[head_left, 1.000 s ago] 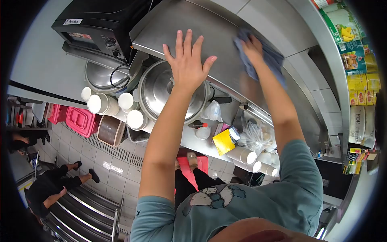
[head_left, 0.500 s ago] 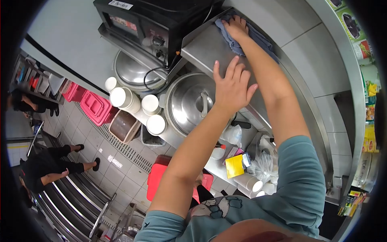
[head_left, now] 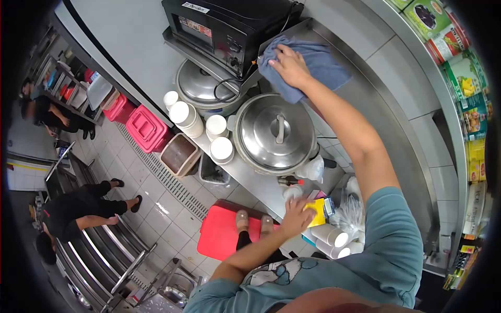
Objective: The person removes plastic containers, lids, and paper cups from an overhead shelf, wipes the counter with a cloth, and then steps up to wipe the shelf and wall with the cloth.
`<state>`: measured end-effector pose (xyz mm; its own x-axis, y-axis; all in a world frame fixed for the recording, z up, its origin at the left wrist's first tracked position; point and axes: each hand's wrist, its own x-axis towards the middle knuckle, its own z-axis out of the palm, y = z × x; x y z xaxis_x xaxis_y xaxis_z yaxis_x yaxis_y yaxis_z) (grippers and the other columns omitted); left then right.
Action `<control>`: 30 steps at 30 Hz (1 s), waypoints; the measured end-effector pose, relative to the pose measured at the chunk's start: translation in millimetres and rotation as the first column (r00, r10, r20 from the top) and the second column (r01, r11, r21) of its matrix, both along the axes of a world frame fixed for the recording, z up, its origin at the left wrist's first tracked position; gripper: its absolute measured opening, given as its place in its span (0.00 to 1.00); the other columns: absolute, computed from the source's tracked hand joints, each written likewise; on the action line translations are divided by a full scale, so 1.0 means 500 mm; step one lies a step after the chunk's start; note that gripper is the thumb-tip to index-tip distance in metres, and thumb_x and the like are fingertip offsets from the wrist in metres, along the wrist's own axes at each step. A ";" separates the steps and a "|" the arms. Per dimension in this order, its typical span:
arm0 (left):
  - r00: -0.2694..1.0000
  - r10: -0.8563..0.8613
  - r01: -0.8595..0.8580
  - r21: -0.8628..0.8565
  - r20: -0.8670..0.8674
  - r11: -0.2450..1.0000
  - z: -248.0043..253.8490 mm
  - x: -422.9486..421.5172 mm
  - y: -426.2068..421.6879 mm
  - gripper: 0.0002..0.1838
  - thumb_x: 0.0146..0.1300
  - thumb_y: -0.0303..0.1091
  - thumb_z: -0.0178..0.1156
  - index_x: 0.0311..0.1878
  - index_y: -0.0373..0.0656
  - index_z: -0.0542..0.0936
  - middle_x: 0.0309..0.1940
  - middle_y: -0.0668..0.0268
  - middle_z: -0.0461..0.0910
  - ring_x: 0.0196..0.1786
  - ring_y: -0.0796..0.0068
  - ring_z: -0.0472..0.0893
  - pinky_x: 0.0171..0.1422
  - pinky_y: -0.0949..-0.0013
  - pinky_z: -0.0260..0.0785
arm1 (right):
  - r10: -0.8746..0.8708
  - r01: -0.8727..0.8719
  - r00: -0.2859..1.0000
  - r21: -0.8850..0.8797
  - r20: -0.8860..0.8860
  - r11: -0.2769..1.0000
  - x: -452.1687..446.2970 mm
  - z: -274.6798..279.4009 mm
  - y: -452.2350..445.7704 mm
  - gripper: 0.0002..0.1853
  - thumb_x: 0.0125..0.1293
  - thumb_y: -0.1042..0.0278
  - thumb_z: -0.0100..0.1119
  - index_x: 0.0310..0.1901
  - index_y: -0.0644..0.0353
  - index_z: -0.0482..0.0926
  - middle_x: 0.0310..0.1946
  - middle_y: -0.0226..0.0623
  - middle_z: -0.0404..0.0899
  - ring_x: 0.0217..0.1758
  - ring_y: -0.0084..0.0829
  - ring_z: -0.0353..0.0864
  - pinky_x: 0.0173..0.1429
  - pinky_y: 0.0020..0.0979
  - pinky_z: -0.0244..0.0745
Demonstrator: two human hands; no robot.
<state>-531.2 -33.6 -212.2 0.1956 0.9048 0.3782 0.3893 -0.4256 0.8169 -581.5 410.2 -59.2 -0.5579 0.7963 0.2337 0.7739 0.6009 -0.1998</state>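
My right hand (head_left: 290, 69) presses a blue-grey cloth (head_left: 326, 65) onto the left end of the steel shelf (head_left: 342, 112), its fingers bent over the fabric. Part of the cloth hangs over the shelf's front edge. Lower down, my left hand (head_left: 297, 217) is slightly blurred, with its fingers apart and nothing visible in them. It hovers beside a yellow box (head_left: 317, 213) and a white-capped container (head_left: 293, 192); whether it touches either I cannot tell. A large lidded pot (head_left: 261, 136) stands below the cloth.
A black oven (head_left: 216, 39) adjoins the shelf's left end. Stacked white tubs (head_left: 187, 117) and a second lidded pot (head_left: 201, 83) stand below it. I stand on a red lid-like platform (head_left: 219, 235). Packaged food (head_left: 464, 78) lines the right. Another person (head_left: 78, 208) is at left.
My right hand has drawn the cloth leftward and down to the shelf's left end, where it is spread wider. My left hand has dropped from the shelf's edge to beside the yellow box.
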 end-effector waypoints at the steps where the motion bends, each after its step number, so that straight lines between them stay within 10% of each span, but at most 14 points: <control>1: 0.999 -0.026 0.028 -0.085 0.026 0.996 -0.004 0.012 -0.050 0.07 0.70 0.41 0.60 0.45 0.53 0.83 0.61 0.66 0.76 0.69 0.54 0.68 0.73 0.38 0.53 | -0.002 0.002 1.000 -0.005 -0.007 1.000 -0.003 0.004 -0.017 0.31 0.76 0.46 0.52 0.72 0.58 0.72 0.78 0.42 0.62 0.82 0.43 0.58 0.83 0.58 0.49; 9: 0.984 -0.171 0.175 -0.112 0.044 0.978 0.014 0.046 -0.077 0.05 0.71 0.38 0.63 0.42 0.50 0.84 0.60 0.65 0.76 0.67 0.54 0.69 0.69 0.51 0.65 | 0.178 -0.175 0.983 0.051 -0.055 0.983 -0.004 0.013 -0.057 0.20 0.73 0.65 0.58 0.65 0.48 0.79 0.76 0.28 0.66 0.81 0.40 0.60 0.78 0.73 0.50; 13: 0.982 -0.178 0.184 -0.128 0.055 0.974 0.007 0.044 -0.047 0.06 0.72 0.37 0.61 0.43 0.47 0.84 0.61 0.60 0.74 0.66 0.51 0.69 0.71 0.51 0.64 | 0.265 -0.273 0.933 0.002 0.242 0.962 -0.005 0.045 -0.088 0.20 0.68 0.68 0.59 0.59 0.35 0.84 0.80 0.24 0.58 0.84 0.48 0.50 0.73 0.86 0.47; 22: 0.972 -0.235 0.218 -0.348 -0.009 0.912 -0.025 -0.044 -0.109 0.11 0.74 0.37 0.58 0.46 0.42 0.85 0.60 0.54 0.76 0.63 0.49 0.74 0.69 0.53 0.68 | 0.152 -0.166 0.948 0.026 0.279 0.986 0.167 0.061 -0.210 0.17 0.66 0.76 0.55 0.52 0.48 0.86 0.84 0.28 0.52 0.86 0.48 0.48 0.82 0.66 0.50; 26: 0.963 -0.264 0.265 -0.360 0.054 0.895 0.003 -0.056 -0.127 0.13 0.76 0.40 0.56 0.47 0.40 0.83 0.49 0.53 0.81 0.52 0.48 0.81 0.59 0.52 0.74 | 0.220 -0.218 0.971 0.028 -0.099 0.975 0.346 0.039 -0.317 0.16 0.64 0.81 0.53 0.51 0.59 0.84 0.77 0.34 0.68 0.82 0.42 0.61 0.82 0.41 0.61; 30: 0.959 -0.257 0.283 -0.452 0.120 0.846 0.045 -0.053 -0.122 0.15 0.78 0.41 0.53 0.48 0.39 0.82 0.46 0.51 0.81 0.51 0.49 0.81 0.59 0.54 0.73 | 0.038 -0.039 0.990 -0.002 -0.137 0.999 0.585 0.055 -0.527 0.19 0.60 0.86 0.50 0.51 0.63 0.83 0.69 0.43 0.75 0.75 0.47 0.70 0.76 0.43 0.68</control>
